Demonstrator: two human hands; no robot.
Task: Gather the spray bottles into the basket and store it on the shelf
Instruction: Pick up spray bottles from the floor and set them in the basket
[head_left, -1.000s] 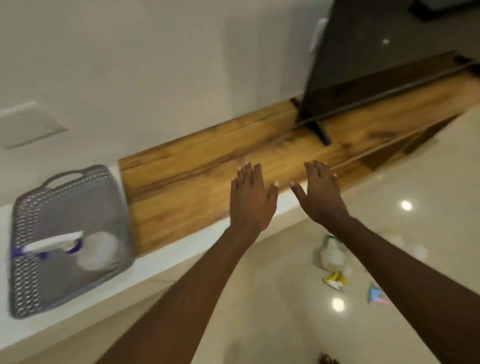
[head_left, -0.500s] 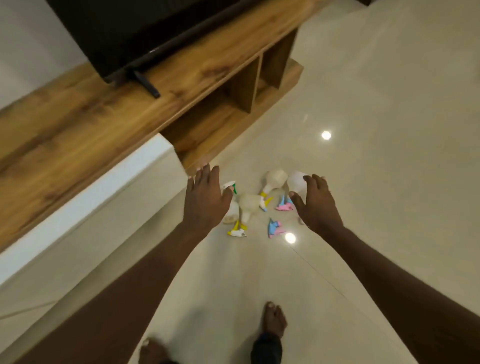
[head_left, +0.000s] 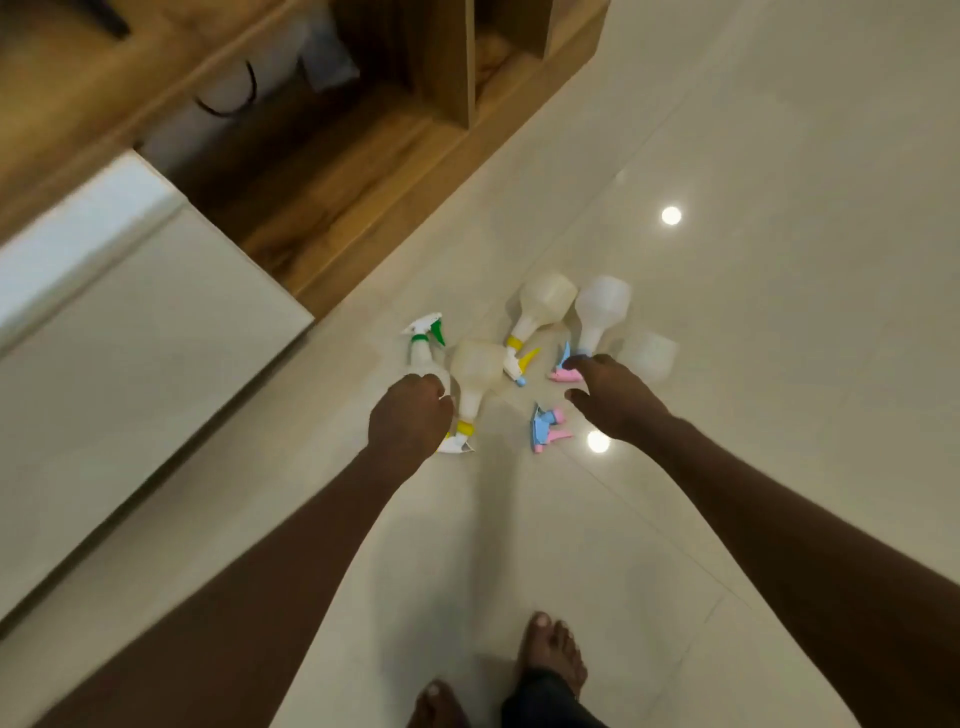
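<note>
Several translucent white spray bottles lie together on the glossy floor. My left hand (head_left: 410, 415) is closed around the body of the green-nozzle bottle (head_left: 423, 340). Right beside it lies a yellow-collared bottle (head_left: 475, 371), and a second yellow-nozzle bottle (head_left: 545, 301) lies further away. My right hand (head_left: 610, 395) hovers with fingers apart, its fingertips at the pink-and-blue trigger of another bottle (head_left: 600, 306). One more bottle (head_left: 647, 356) lies partly under that hand, its pink-and-blue nozzle (head_left: 548, 428) showing near my thumb. The basket is out of view.
A wooden unit (head_left: 332, 208) with open compartments stands at the upper left, holding a white bag (head_left: 234, 98). A white ledge (head_left: 78, 239) runs along the left. My bare feet (head_left: 550, 654) stand at the bottom edge. Ceiling lights reflect on the pale tile floor (head_left: 779, 312).
My view has swung from the counter and basket down to the floor. Both hands have dropped onto the bottle cluster, and the left hand has closed on the green-nozzle bottle.
</note>
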